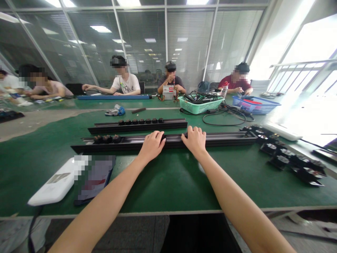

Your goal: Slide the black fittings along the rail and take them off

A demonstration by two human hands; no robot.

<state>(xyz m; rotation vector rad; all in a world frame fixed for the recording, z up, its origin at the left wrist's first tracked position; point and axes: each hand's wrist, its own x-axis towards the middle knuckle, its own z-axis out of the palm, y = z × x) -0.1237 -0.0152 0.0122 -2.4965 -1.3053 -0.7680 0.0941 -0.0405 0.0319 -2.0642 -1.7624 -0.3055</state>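
Note:
A long black rail with a shiny channel lies across the green table. My left hand is closed round a small black part at the middle of the channel. Further right, my right hand has its fingers curled over the rail, with a bit of something dark showing beside the thumb; what it holds is mostly hidden. Three round black modules sit in the rail's left part. Behind it lies a second, shorter black rail bearing several similar modules.
Several loose black modules lie at the right. A white device and a dark phone-like object are at the left front. Green and blue baskets, cables and a glove stand further back. Several people sit across the table.

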